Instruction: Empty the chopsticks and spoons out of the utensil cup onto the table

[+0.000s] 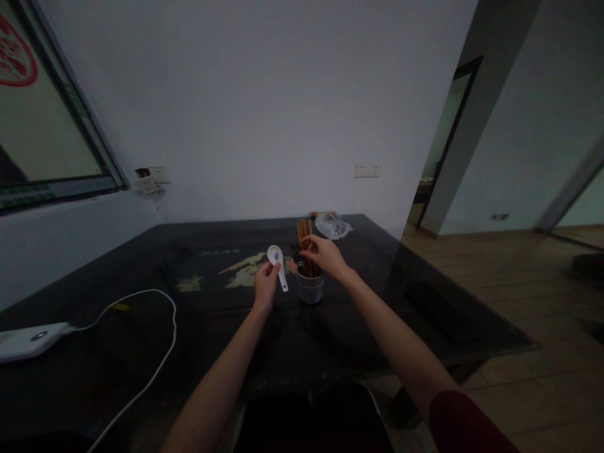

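Spoon [274,254] of white, blue-marked ceramic sits pinched in my left hand [266,284], left of the round grey cup [310,292], bowl away and handle slanting toward me, while my right hand [326,254], nearer that cup, curls at its upright brown chopsticks [304,228], holding what I cannot tell.

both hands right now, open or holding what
Left hand: closed, holding the white spoon.
Right hand: at the chopsticks in the cup; grip cannot be told.
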Action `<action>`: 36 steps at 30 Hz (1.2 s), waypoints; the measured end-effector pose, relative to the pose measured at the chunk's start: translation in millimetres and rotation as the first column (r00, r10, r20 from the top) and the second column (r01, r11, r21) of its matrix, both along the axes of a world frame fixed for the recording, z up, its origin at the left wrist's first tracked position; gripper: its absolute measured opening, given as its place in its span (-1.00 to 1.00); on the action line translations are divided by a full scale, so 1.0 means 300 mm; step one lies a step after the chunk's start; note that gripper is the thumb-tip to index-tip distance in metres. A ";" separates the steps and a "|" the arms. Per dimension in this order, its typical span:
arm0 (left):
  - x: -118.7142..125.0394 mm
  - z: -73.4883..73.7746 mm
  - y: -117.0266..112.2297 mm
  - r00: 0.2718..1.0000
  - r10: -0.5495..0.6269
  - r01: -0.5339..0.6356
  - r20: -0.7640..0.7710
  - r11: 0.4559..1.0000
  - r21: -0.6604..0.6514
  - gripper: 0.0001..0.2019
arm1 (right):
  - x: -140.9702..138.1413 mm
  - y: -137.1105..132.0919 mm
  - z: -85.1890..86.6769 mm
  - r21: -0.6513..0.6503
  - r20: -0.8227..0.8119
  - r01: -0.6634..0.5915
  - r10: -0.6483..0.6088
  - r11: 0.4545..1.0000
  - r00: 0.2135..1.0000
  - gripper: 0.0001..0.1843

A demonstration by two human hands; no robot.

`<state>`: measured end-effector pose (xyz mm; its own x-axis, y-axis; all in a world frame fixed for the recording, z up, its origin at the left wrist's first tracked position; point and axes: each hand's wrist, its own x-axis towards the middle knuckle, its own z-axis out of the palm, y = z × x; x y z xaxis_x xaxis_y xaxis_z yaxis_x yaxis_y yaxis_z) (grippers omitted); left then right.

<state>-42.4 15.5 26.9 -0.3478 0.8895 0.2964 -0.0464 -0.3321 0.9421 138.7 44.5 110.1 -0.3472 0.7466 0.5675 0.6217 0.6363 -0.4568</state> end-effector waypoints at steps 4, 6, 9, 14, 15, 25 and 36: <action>0.006 -0.025 0.010 1.000 -0.009 0.010 0.024 0.999 -0.030 -0.65 | -0.023 0.025 0.011 -0.020 0.177 0.023 -0.019 1.000 0.984 -0.67; 0.005 -0.030 0.012 1.000 -0.007 0.008 0.015 0.999 -0.032 -0.65 | -0.032 0.039 0.020 -0.014 0.221 0.030 -0.026 0.999 0.975 -0.64; 0.005 -0.031 0.015 1.000 -0.010 0.011 0.015 1.000 -0.021 -0.65 | -0.036 0.053 0.027 -0.033 0.214 0.005 0.002 0.999 0.977 -0.63; 0.010 -0.025 0.016 0.999 -0.021 0.022 0.039 1.000 -0.018 -0.63 | -0.035 0.059 0.018 -0.111 0.156 -0.042 0.059 0.993 0.986 -0.68; 0.011 -0.024 0.015 0.998 -0.029 0.030 0.048 0.999 -0.014 -0.63 | -0.035 0.059 0.014 -0.122 0.148 -0.044 0.062 0.992 0.987 -0.69; 0.017 -0.017 0.006 0.990 -0.089 0.090 0.110 0.996 -0.006 -0.64 | -0.022 0.057 -0.039 -0.254 0.101 -0.141 0.172 0.957 0.980 -0.70; 0.032 -0.025 0.008 0.960 -0.205 0.196 0.189 0.978 0.065 -0.60 | -0.042 0.051 -0.087 -0.209 0.128 -0.024 0.052 0.978 0.990 -0.79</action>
